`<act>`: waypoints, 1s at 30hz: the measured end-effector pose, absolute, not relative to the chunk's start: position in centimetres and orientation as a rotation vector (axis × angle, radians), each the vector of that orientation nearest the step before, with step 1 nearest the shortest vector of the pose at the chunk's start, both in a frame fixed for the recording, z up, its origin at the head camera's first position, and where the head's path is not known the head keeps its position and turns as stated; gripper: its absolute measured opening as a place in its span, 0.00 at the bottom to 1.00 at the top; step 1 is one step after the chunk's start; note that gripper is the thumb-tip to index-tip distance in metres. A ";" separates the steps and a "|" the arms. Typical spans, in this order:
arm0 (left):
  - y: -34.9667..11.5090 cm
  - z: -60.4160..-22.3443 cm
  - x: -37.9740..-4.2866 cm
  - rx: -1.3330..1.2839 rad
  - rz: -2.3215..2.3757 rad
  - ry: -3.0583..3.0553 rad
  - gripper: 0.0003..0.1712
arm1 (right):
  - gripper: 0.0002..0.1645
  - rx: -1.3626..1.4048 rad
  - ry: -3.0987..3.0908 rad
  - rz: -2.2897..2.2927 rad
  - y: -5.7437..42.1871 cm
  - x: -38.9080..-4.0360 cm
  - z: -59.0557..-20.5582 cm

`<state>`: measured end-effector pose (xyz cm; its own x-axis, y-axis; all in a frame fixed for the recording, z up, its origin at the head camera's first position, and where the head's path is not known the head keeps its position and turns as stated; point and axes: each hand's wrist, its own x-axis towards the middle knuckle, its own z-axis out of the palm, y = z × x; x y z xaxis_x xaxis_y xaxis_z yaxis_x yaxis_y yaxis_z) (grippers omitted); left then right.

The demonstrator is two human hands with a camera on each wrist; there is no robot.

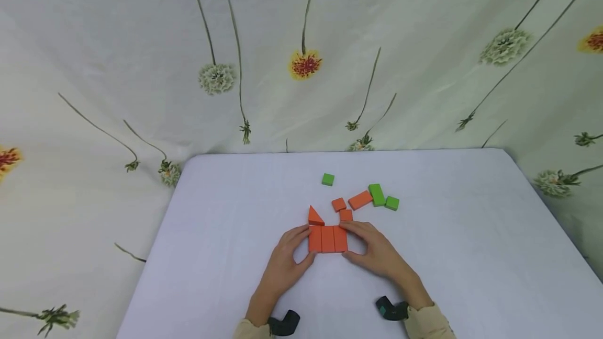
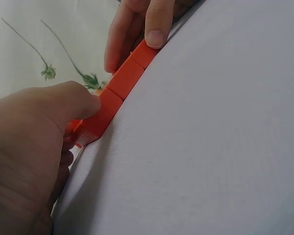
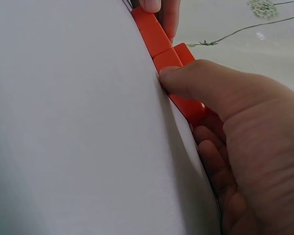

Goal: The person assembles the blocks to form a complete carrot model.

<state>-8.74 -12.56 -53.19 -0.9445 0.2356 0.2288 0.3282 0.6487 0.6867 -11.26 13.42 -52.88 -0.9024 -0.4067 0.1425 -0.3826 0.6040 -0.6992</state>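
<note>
Three orange rectangular blocks lie side by side in a row on the white table, long sides touching. My left hand (image 1: 285,263) pinches the left block (image 1: 315,239), thumb on its near end and fingers at the far end. At the other end, my right hand (image 1: 379,255) grips the right block (image 1: 340,239) the same way. The middle block (image 1: 327,239) sits between them. Just behind the row's left end stands an orange triangular block (image 1: 314,217). A small orange block (image 1: 346,215) is behind its right end, partly covered by my right fingers.
Beyond the row lie a small orange block (image 1: 338,204), an orange rectangular block (image 1: 360,200), a green rectangular block (image 1: 377,195) and a green cube (image 1: 392,203). Another green cube (image 1: 327,179) is farther back. A flowered cloth (image 1: 264,103) hangs behind the table (image 1: 212,213).
</note>
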 end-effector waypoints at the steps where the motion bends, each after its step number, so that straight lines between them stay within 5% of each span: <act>1: -12.6 -53.1 -8.8 -0.471 -1.181 -2.745 0.32 | 0.40 -0.688 2.785 -1.204 13.4 -11.3 -52.9; 14: -12.7 -53.0 -8.8 -0.461 -1.193 -2.742 0.29 | 0.32 -0.775 2.698 -1.501 13.9 -12.4 -52.6; 30: -12.6 -53.1 -8.7 -0.453 -1.206 -2.754 0.29 | 0.29 -0.612 2.878 -1.316 13.8 -14.6 -52.0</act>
<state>-8.68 -12.55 -53.09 -0.9507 0.2289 0.2092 0.3090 0.6419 0.7018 -14.57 13.77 -52.04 -0.9248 -0.3049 0.2276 -0.3716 0.5955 -0.7122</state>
